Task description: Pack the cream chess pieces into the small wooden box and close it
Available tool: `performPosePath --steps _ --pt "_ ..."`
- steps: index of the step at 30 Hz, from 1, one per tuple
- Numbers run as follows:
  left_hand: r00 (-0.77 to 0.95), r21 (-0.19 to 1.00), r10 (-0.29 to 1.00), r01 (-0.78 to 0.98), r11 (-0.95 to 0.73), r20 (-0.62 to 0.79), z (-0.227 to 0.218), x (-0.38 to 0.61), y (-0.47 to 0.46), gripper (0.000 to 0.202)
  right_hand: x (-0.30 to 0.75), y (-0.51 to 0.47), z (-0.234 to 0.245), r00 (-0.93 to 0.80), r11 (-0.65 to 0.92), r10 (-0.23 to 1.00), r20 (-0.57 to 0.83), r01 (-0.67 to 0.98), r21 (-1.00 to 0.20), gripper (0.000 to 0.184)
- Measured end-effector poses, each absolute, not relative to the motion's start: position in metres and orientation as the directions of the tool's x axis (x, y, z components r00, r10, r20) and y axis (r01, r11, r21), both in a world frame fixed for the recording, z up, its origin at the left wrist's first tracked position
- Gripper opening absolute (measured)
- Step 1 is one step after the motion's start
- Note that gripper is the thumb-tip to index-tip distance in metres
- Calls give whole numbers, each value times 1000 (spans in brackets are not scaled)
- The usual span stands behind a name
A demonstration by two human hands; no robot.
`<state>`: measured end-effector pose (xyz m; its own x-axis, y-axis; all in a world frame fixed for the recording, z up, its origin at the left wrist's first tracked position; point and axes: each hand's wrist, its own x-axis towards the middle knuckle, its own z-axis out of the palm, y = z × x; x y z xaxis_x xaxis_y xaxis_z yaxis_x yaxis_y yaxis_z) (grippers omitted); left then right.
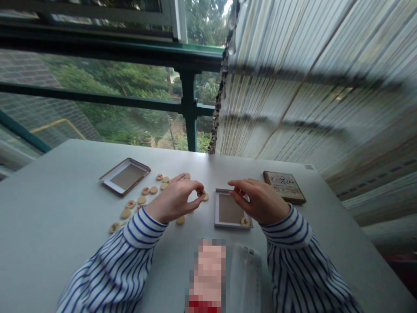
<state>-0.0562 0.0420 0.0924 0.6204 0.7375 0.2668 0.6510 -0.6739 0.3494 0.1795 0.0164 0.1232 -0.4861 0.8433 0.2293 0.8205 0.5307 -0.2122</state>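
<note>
Left hand (176,195): grip clamped on one round wooden piece (201,193) marked with a dark character; the piece is held between thumb and finger, left of the pale-rimmed tray.
Right hand (260,198): grip apart, fingertips poised above the tray; nothing can be seen held.
Pale-rimmed tray (228,208), shallow, brown-bottomed: one marked disc (245,222) is contained, near the right corner on the wearer's side.
Loose discs (125,213): scattered around the left hand and forearm; red or dark characters are shown on some, plain faces on others.
Brown-edged tray (121,189): set beyond the discs, at left.
Flat printed box (285,187): placed beyond the right hand.
Clear case (246,282): laid nearest the wearer.
All are carried by a white desk (65,208).
</note>
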Motion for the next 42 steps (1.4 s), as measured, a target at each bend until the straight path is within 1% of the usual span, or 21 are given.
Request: performPosePath --steps 7,13,19,26,31,34,42 --pt "613 358 729 635 -684 304 96 -47 39 20 186 14 130 -480 530 843 242 817 -226 29" --pt "627 361 705 605 -709 333 105 -24 36 20 192 12 135 -452 517 847 280 823 -235 29" --pt "636 369 686 579 -727 354 107 -7 37 20 196 11 136 -432 498 858 279 834 -238 26" --pt "649 331 662 573 -750 375 103 -6 37 20 198 13 134 -487 532 844 225 810 -245 20" --pt "650 323 658 574 -753 380 104 -4 36 20 196 12 135 -551 576 816 173 755 -313 18" --pt "638 323 657 572 -754 402 104 -2 35 20 198 11 134 -548 571 819 172 748 -339 17" --pt "631 311 657 580 -753 414 100 0 35 19 205 11 126 -495 521 852 168 779 -349 17"
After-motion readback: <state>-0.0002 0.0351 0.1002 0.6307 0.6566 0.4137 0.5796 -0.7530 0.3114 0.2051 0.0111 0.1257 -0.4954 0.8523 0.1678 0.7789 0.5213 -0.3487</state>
